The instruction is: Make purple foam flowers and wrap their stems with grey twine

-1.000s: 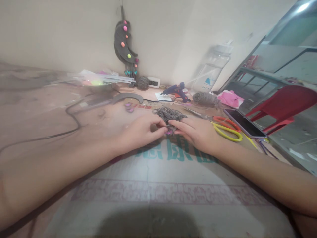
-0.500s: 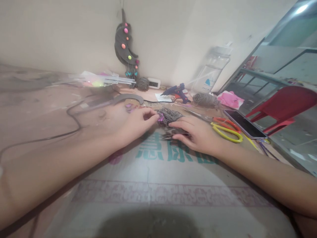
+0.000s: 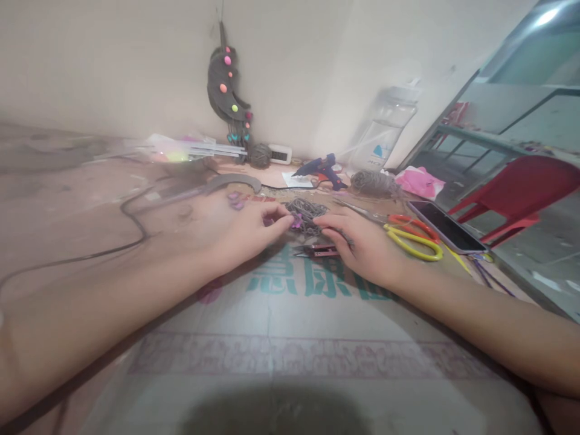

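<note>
- The printed sheet [image 3: 254, 314] is laid below both hands; if it is dragged by a forearm, whatever is resting on it could be shifted too.
- The right hand [image 3: 362, 244] is set at the near right of the yarn, its fingers bent and a little parted; whether a strand is gripped cannot be told. If one is pulled unawares, the bundle could be tightened into knots.
- The left hand [image 3: 249, 232] is held at the yarn's left side, thumb and forefinger brought together, apparently pinching the purple piece.
- The scissors [image 3: 388, 219] are left just beyond the right hand, blades pointed toward the yarn; the knuckles could be nicked if the hand is swept outward.
- The glue gun [image 3: 319, 168] is placed farther back; heat cannot be judged, but its cord could be snagged.
- The grey yarn [image 3: 308, 208] is heaped loosely between the hands, so loops could easily be caught.
- The thread snips [image 3: 324, 249] are partly covered by the right hand; a strand or fingertip could be cut if they are closed carelessly.
- The purple piece [image 3: 296, 220] is seen against the yarn; being small, it could be dropped and lost among the strands.
</note>
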Demonstrator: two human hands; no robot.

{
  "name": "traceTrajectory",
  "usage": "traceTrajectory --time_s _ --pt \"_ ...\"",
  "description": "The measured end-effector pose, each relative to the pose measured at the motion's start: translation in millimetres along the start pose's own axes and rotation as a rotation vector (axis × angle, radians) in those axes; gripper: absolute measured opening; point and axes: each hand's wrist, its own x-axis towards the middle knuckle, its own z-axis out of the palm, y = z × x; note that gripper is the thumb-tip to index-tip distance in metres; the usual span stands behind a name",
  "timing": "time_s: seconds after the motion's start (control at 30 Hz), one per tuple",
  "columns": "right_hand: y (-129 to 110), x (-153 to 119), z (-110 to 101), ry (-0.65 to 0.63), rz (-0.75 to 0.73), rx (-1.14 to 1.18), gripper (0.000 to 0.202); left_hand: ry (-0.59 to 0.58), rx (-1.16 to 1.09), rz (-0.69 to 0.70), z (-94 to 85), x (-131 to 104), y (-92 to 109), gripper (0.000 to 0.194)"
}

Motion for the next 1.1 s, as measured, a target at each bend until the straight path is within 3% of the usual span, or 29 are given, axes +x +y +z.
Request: traceTrajectory --time_s 1.1 --pt "9.0 -6.0 -1.6 -0.027 -0.067 -0.099 0.021 -0.03 0.009 0.031 1.2 1.0 -3.5 0.025"
